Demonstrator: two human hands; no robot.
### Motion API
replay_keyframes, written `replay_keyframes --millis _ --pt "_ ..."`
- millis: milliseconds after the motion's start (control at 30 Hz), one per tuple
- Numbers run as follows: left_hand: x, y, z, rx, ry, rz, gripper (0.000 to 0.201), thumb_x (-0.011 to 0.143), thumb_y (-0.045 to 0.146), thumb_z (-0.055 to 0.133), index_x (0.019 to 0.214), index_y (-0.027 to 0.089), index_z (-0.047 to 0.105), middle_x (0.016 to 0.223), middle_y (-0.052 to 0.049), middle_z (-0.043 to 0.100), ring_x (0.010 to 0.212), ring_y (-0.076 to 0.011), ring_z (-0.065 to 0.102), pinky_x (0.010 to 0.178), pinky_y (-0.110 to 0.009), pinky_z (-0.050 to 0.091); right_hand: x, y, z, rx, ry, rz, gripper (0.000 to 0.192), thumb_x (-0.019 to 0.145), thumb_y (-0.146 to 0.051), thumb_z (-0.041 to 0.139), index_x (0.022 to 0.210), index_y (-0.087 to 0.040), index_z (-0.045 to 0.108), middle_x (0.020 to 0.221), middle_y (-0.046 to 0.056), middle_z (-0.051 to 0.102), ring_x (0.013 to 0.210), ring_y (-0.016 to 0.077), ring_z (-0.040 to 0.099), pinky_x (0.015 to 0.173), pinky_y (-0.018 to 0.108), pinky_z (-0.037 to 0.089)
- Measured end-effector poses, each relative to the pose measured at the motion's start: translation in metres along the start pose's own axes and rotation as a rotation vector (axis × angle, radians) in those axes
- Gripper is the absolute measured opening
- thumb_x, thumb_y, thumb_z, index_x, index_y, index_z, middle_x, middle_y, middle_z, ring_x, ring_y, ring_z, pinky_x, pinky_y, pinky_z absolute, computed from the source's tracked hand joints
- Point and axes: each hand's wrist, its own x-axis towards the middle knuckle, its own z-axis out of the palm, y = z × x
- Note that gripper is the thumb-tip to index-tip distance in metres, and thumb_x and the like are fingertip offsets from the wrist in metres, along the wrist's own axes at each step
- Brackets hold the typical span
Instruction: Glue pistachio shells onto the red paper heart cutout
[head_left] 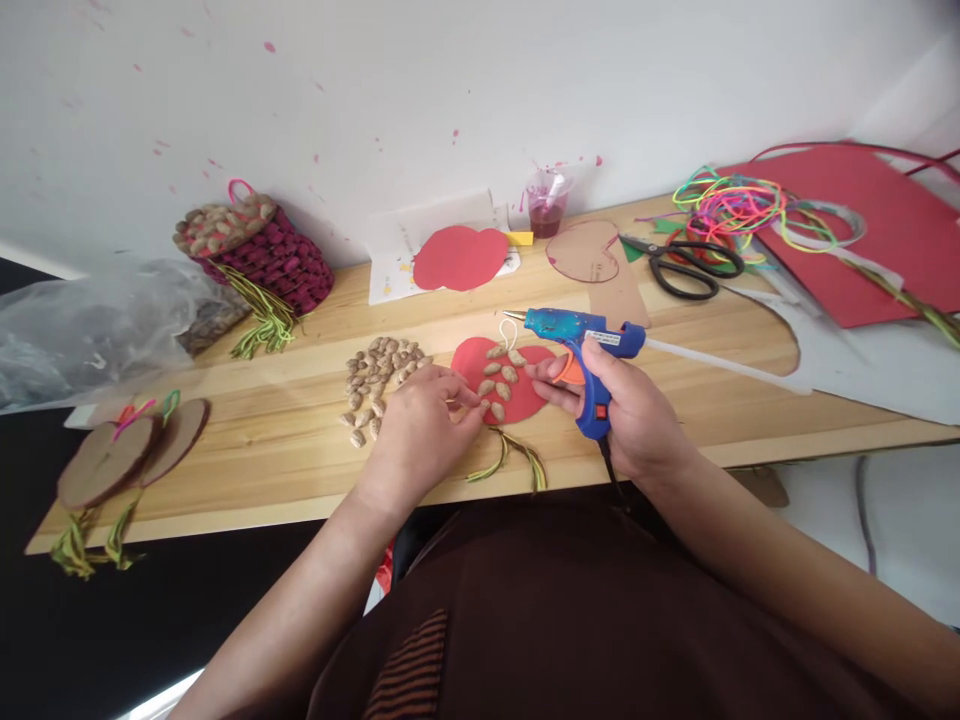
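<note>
My right hand point(637, 415) is wrapped round the handle of a blue hot glue gun point(576, 335), its fingers near the orange trigger and its nozzle pointing left. A clear glue stick point(720, 362) juts from the gun's back. Under the gun lies a red paper cutout point(531, 400) with several pistachio shells point(506, 392) on it, a white loop point(508, 333) at its top and green-yellow tassels point(517, 455) below. At the cutout's lower left, my left hand point(427, 425) pinches a pistachio shell point(484, 406). A heap of shells point(381, 370) sits beside that hand.
Black scissors point(686, 270) and tangled coloured cords point(739, 210) lie at right by red sheets point(877, 230). Behind stand a cup of dark red liquid point(546, 215) and another red cutout point(459, 258). Leftward are a shell-covered purple ornament point(274, 265), a plastic bag point(112, 320) and round pieces point(109, 460).
</note>
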Motion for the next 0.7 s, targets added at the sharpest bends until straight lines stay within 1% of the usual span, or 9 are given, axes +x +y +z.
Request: replay_keyframes --millis 167,400,700 --pt "0.0004 0.0019 0.0003 0.058 -0.021 0.006 0.007 0.081 0.024 0.071 0.075 0.020 0.073 0.090 -0.006 0.071 0.087 -0.0218 0.068 0.084 -0.037 0.057 -0.0011 -0.0014 0.0017 -0.011 0.024 0.015 0.030 0.088 -0.051 0.070 0.081 -0.022 0.075 0.088 0.005 0.074 0.103 0.0238 0.072 0.096 0.041 0.060" --pt "0.0012 0.0061 0.0004 0.140 -0.023 0.036 0.009 0.081 0.024 0.071 0.073 0.020 0.071 0.089 -0.007 0.071 0.085 -0.0228 0.068 0.083 -0.037 0.055 -0.0017 -0.0020 0.0036 -0.035 0.037 0.008 0.029 0.085 -0.052 0.073 0.081 -0.022 0.074 0.087 0.004 0.074 0.098 0.0225 0.073 0.091 0.038 0.061" --pt "0.0012 0.0088 0.0022 0.161 -0.035 0.041 0.007 0.081 0.020 0.068 0.075 0.018 0.068 0.089 -0.007 0.070 0.080 -0.0216 0.067 0.080 -0.036 0.053 -0.0021 -0.0022 0.0047 -0.036 0.052 0.002 0.027 0.085 -0.049 0.074 0.080 -0.022 0.074 0.086 0.004 0.072 0.096 0.0235 0.073 0.088 0.038 0.062"
